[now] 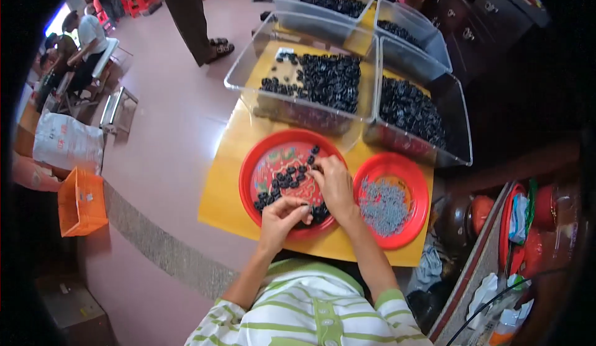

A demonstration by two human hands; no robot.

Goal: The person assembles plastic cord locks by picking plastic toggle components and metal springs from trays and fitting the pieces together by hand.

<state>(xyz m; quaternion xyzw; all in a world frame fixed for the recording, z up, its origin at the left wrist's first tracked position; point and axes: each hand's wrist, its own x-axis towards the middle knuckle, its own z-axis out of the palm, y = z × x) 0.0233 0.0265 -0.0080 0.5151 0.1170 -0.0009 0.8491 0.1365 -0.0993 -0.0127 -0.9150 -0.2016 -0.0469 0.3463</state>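
A red round tray (246,178) with a patterned base holds loose small black round parts (287,178). My left hand (282,220) is over its near rim, thumb and forefinger pinched on a small black part. My right hand (335,187) reaches over the tray's right side, fingertips bent together beside other black parts; what they hold, if anything, is too small to make out. Just right of that hand, a smaller red plate (422,200) carries a heap of small grey metal pieces (385,206), perhaps screws or pins.
Clear plastic bins (248,66) of black parts stand on the far side of the yellow table surface (226,191). Dark drawers (469,29) rise at the far right. An orange crate (84,203) and a white sack (68,141) are at left. People sit and stand farther off.
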